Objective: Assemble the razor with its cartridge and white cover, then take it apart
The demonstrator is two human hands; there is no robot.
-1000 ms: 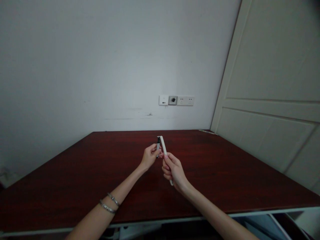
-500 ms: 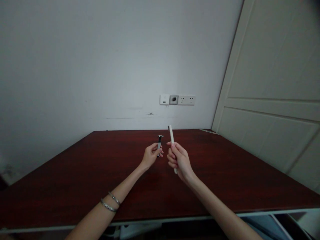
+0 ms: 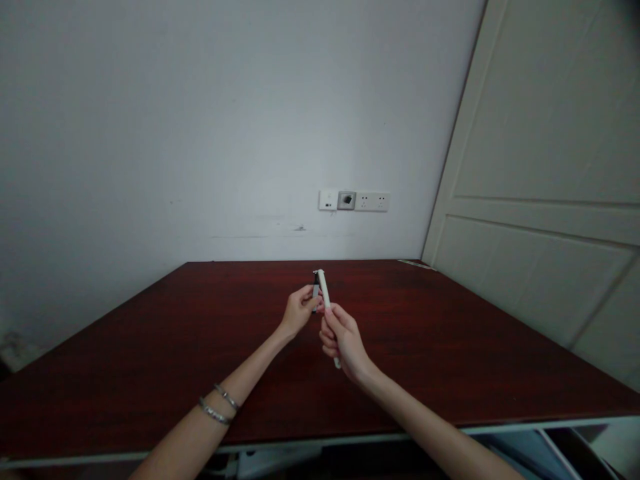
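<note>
Since half a second ago, moved the white stick (image 3: 325,290) down and to the left with the right hand (image 3: 347,341), bringing its top in close beside the top of the grey-and-black tool (image 3: 315,292). Kept the tool in about the same spot with the left hand (image 3: 298,311). Cannot tell touching from almost touching up there; too small to see. Holding the tool by its grey part, pinched between thumb and fingers, with the black part up. Holding the white stick in curled fingers, with the thumb along it, the low end out under the hand and the top tipped a bit to the left. Holding both things over the middle of the table (image 3: 200,333), in front of the wall sockets (image 3: 372,201).

Probably light, both of them, and hard, not bendy. Maybe a bit slippery on the smooth white side, so best to grip the stick snugly around its lower half. Best to pinch the tool by the grey part and keep fingers away from its small top, maybe sharp.
</note>
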